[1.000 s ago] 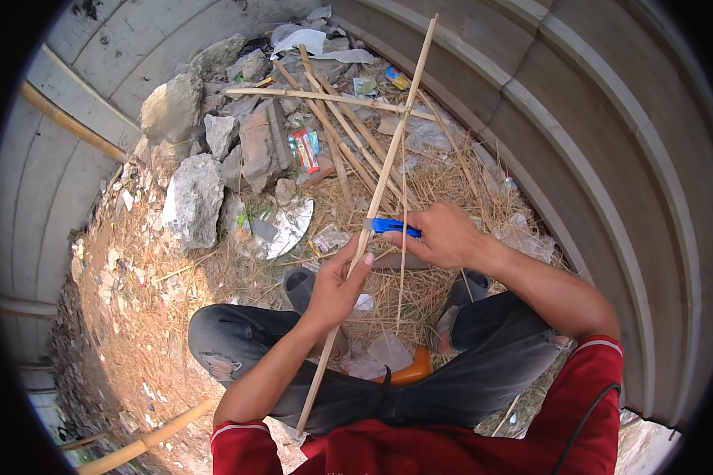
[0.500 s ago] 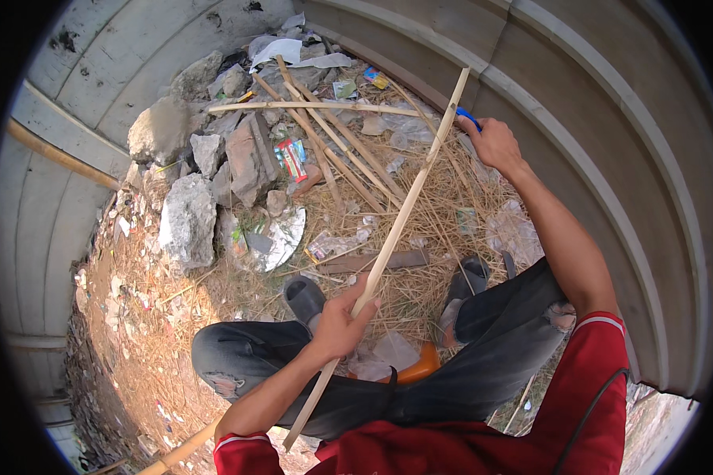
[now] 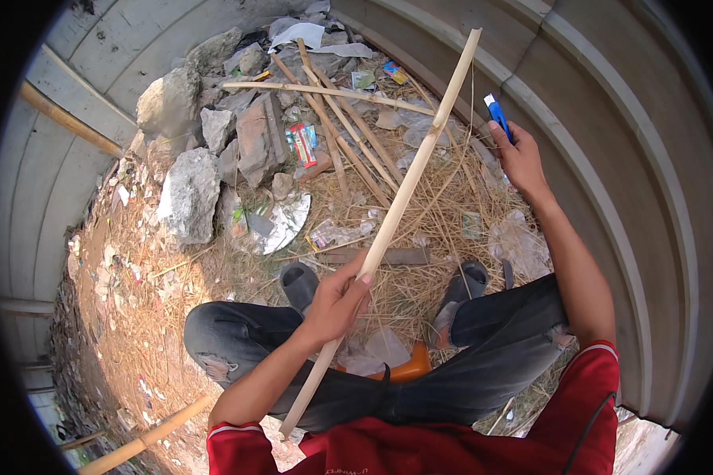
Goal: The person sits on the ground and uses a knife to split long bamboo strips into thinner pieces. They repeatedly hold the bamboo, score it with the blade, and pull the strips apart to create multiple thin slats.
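Note:
A long pale bamboo strip [image 3: 405,190] slants across the middle of the head view, from my lap up to the far right. Closed round its lower part is my left hand [image 3: 333,307], thumb on top. My right hand [image 3: 521,161] grips a blue utility knife [image 3: 499,120], its short blade pointing up and away. The knife is to the right of the strip's far end, apart from it. From that end a thin sliver [image 3: 472,87] hangs down.
Several bamboo strips [image 3: 348,134] lie crossed on straw ahead. Rocks [image 3: 190,194] and litter are piled at the left. A corrugated metal wall [image 3: 610,158] curves along the right. Under me is an orange plastic thing [image 3: 410,366], perhaps a seat. Bamboo poles [image 3: 146,439] stick in at lower left.
My right hand with the knife has moved off the strip, slightly right, and the blade now shows. The strip's far end has shifted up in view; my left hand keeps its hold.

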{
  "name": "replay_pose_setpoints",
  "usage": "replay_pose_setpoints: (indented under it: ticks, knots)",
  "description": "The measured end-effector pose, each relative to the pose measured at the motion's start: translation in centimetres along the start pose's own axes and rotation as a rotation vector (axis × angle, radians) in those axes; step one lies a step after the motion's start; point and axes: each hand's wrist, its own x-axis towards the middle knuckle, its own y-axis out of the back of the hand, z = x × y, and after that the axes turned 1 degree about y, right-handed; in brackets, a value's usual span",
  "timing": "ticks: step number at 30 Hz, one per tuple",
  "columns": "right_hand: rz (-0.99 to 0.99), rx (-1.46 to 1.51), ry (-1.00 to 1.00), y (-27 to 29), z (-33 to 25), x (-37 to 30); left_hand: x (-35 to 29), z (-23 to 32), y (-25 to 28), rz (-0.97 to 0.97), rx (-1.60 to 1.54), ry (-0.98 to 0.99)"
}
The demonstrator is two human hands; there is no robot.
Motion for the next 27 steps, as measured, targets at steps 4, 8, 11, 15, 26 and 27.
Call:
replay_pose_setpoints:
  ticks: [4, 8, 11, 15, 26, 27]
  knots:
    - [-0.209, 0.327, -0.035, -3.0, -5.2, -4.0, 0.9, -0.5, -0.4, 0.01, -0.032, -0.086]
    - [-0.433, 0.327, -0.043, -6.4, -7.5, -8.0, 1.9, -0.9, -1.2, -0.005, -0.024, -0.16]
    - [-0.463, 0.3, -0.013, -7.7, -6.7, -8.8, 2.3, -1.5, -1.7, -0.004, -0.007, -0.178]
    - [-0.291, 0.334, -0.077, -6.7, -5.9, -6.8, 1.7, -0.1, -2.6, 0.015, -0.027, -0.053]
    - [-0.352, 0.018, 0.274, -3.3, -7.3, -6.9, 1.4, -0.7, -1.5, 0.057, -0.011, -0.119]
    - [-0.418, -0.013, 0.303, -3.7, -7.6, -7.7, 1.5, -0.6, -1.3, 0.083, -0.006, -0.125]
